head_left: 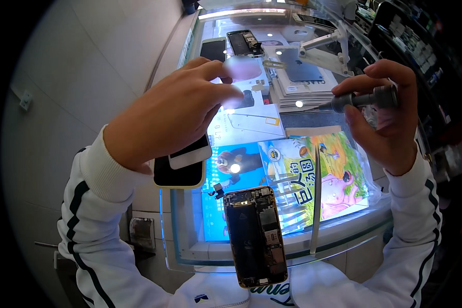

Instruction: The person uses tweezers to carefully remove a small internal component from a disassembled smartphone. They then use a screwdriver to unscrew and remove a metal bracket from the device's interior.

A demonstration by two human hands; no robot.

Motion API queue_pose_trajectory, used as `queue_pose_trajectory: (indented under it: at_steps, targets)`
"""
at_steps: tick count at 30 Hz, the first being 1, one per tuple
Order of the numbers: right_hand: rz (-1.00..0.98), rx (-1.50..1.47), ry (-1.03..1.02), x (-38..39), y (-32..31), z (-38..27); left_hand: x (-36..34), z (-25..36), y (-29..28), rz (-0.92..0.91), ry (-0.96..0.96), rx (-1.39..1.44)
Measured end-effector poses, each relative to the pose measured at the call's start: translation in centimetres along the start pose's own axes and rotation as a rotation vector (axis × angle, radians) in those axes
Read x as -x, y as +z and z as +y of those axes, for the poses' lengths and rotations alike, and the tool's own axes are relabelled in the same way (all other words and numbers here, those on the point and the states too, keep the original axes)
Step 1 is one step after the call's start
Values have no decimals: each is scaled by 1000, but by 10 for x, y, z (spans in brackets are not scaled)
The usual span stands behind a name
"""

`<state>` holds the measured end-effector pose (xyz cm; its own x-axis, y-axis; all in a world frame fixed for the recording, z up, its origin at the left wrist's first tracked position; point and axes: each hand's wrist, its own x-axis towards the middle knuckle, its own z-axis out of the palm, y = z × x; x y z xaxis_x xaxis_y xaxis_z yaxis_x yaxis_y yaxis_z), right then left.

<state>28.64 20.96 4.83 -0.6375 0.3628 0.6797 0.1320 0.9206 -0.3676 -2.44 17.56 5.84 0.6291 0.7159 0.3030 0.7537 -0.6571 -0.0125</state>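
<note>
My right hand (390,115) grips a grey screwdriver (364,100) between thumb and fingers, its thin tip pointing left. Over the left side of the counter reaches my left hand (174,100), thumb and index finger apart; the fingertips are blurred. An opened phone (254,236), with battery and circuit board bare, lies at the front edge of the glass counter (200,254). By its top left corner is a small dark part with a flex cable (219,192). Beneath my left wrist, a white-framed phone (192,156) partly covers a dark-screened phone with a yellowish edge (179,174).
Farther back lie another opened phone (244,43), a dark-screened phone (214,50) and a tablet (299,65) on stacked white boxes (303,95). A white jointed stand (323,46) rises behind. Colourful picture books (339,179) and a flat metal strip (317,205) lie right of the opened phone.
</note>
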Motion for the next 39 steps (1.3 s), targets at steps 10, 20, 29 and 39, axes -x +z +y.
queue_pose_trajectory:
  at_steps: [10, 20, 29, 39]
  targets:
    - [-11, 66, -16, 4, -9, -2, -29, -4, 26, -96, 94, -127]
    - [-14, -12, 24, 3, 1, 0, -30, -7, 17, 17, 44, -4]
    - [-123, -201, 225, -9, 40, -6, 32, 5, -15, 104, -72, 211]
    - [-132, -209, 232, -14, 56, -5, 48, -3, -8, 218, -93, 268]
